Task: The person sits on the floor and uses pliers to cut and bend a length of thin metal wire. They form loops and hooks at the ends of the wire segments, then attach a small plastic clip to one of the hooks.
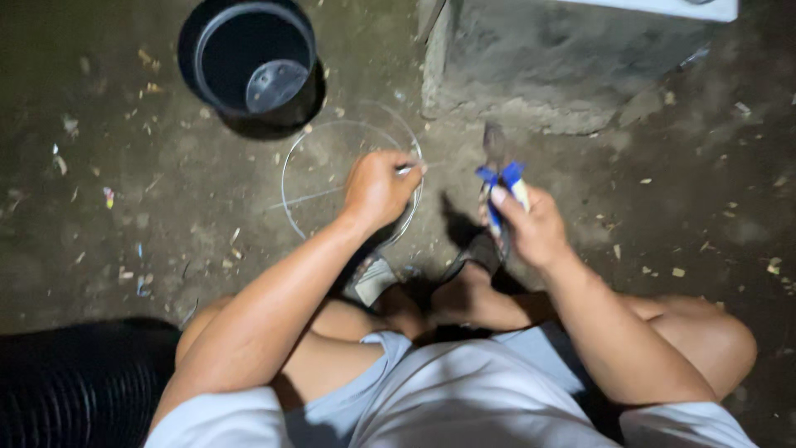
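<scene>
Head view, looking straight down at a person squatting on a rough concrete floor [124, 207], knees spread, light shorts, sandalled feet [373, 278] between the thighs.

Left hand [377, 189]: clenched around a thin stiff wire [286, 178]. The wire is bent into a wide loop that lies on or just over the floor ahead of the feet; the hand grips it at the loop's right side, a short end sticking out past the fingers toward the right. A second, fainter arc of wire runs just outside the first at the upper right.

Right hand [535, 228]: wrapped around the blue-and-white handles of a pair of pliers [500, 166], held upright with the dark nose pointing away from the body. The nose is blurred; cannot tell whether it is biting anything. Pliers and wire end are near each other but apart.

Surroundings: a black plastic bucket [253, 58] stands beyond the loop, upper left, a round grey object at its bottom. A grey concrete block [564, 58] sits upper right, something white along its top edge. A black ribbed shape [79, 382] occupies the lower left corner, beside the left thigh. Wood chips and small scraps are scattered across the floor.
</scene>
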